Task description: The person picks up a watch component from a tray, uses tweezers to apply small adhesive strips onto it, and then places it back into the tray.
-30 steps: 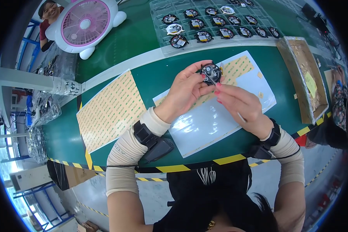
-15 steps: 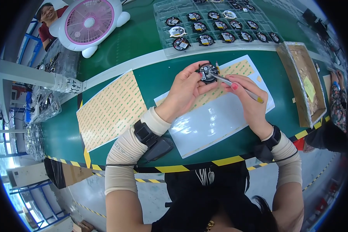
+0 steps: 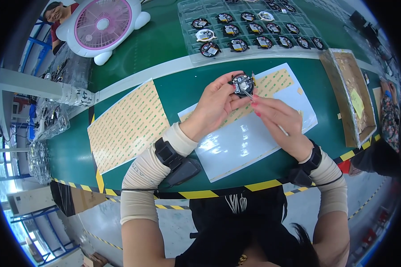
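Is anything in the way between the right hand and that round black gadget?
Nothing visible is: the slim metal tool in the right hand reaches over the face of the round black electronic module, which the left hand holds.

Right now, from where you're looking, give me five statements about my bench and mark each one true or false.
1. Your left hand holds a round black device. True.
2. Your right hand holds a pair of scissors. False: it holds a slim metal tool, its tip at the device.
3. The pink-and-white fan stands to the right of the clear tray. False: it stands to the left of it.
4. A yellow note shows inside the open box on the right. True.
5. Every round unit in the clear tray is black all over. False: at least two white-rimmed units show among the black ones.
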Tool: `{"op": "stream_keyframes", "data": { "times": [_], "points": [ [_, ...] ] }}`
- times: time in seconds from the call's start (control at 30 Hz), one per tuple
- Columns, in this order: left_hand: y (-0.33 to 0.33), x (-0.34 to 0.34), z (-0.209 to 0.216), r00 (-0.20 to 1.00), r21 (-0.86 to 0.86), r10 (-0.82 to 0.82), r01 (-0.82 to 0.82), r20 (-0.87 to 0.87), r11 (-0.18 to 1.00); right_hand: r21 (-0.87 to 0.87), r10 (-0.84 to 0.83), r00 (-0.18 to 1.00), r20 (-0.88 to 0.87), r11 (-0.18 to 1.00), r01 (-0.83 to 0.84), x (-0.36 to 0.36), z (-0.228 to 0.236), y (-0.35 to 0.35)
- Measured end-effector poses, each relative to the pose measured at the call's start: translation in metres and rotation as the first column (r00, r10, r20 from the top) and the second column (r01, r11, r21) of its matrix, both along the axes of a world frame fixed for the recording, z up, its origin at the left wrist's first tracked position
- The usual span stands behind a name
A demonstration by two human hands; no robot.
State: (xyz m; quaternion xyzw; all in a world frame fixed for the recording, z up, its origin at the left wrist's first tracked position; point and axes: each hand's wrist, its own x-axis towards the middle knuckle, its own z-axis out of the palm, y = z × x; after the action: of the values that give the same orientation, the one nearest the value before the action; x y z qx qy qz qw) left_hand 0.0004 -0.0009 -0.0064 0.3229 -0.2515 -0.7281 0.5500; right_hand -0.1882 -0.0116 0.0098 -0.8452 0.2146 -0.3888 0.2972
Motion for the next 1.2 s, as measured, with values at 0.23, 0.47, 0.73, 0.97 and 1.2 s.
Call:
{"op": "stream_keyframes", "data": {
  "times": [0.23,0.47,0.73,0.97,1.2],
  "points": [
    [0.0,0.0,0.004,1.0,-0.002,-0.017,0.017,0.018,1.0,-0.293,0.032,0.997,-0.064,0.955,-0.049,0.002,-0.004,0.001],
    [0.001,-0.003,0.005,0.998,0.023,0.044,-0.043,-0.043,0.999,-0.279,-0.015,0.999,0.028,0.96,0.022,0.002,0.0,0.003],
    [0.002,-0.004,0.005,0.998,-0.008,0.006,-0.006,0.057,1.0,-0.306,-0.004,0.999,-0.033,0.952,-0.006,0.003,0.003,0.002],
    [0.001,-0.003,0.004,0.999,-0.036,-0.015,0.016,0.042,0.999,-0.421,-0.012,0.996,-0.083,0.907,-0.024,0.003,-0.006,-0.003],
    [0.004,-0.005,0.006,0.998,-0.004,0.039,-0.039,-0.051,0.999,-0.468,-0.129,0.992,-0.004,0.876,0.112,0.001,0.006,0.003]
  ]
}}
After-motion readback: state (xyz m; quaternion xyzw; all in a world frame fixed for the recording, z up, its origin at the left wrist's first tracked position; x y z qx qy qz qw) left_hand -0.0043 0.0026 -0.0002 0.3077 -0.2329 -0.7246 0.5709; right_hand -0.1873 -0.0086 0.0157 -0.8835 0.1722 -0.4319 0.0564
